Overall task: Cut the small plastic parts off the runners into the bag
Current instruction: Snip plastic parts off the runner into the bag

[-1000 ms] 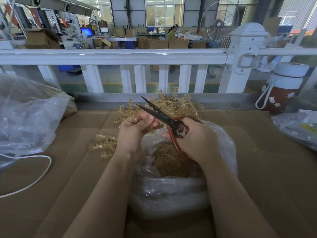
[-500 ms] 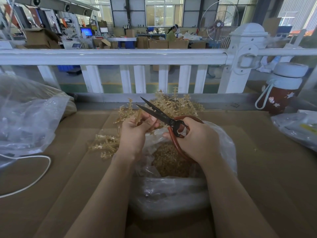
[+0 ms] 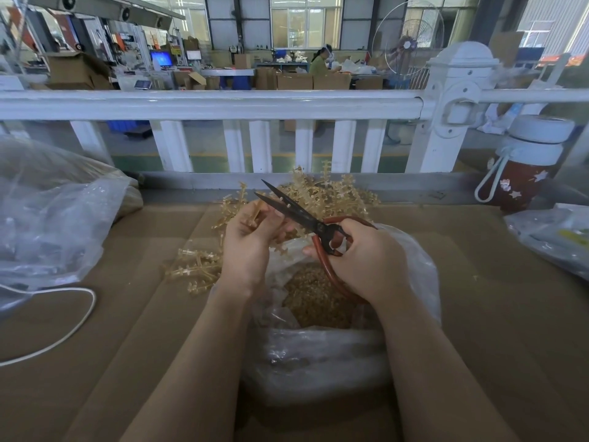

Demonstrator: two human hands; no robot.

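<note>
The runner [image 3: 255, 213] is pinched in the left hand [image 3: 247, 247], just above the bag [image 3: 414, 269]. The right hand [image 3: 360, 260] grips the scissors [image 3: 299, 215], blades parted right beside the left fingertips [image 3: 277, 215]. Closing there could nick them, or flick parts past the bag.
</note>
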